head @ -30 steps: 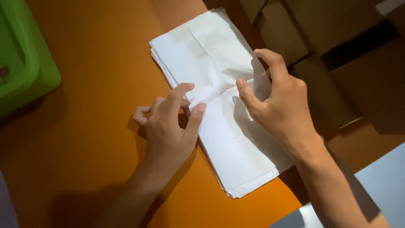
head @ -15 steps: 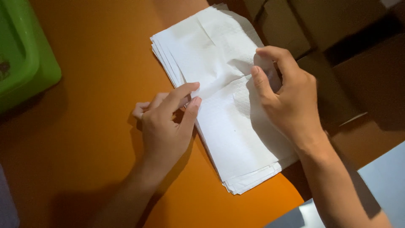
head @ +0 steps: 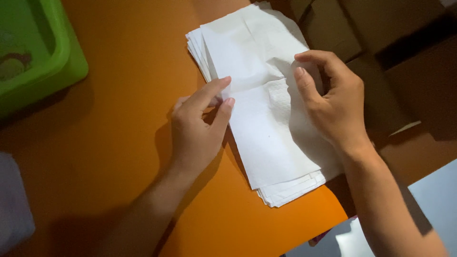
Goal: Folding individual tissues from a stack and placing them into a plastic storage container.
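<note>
While the left hand (head: 197,131) pinches the near edge of the top white sheet between thumb and fingers, the right hand (head: 333,102) pinches its far edge, the paper stack (head: 259,128) lying on the orange table (head: 119,143) beside a green bin (head: 43,52) and brown cardboard boxes (head: 381,57).

Open orange table (head: 128,143) left of the napkin stack (head: 266,143); green bin (head: 38,57) blocks far left.
</note>
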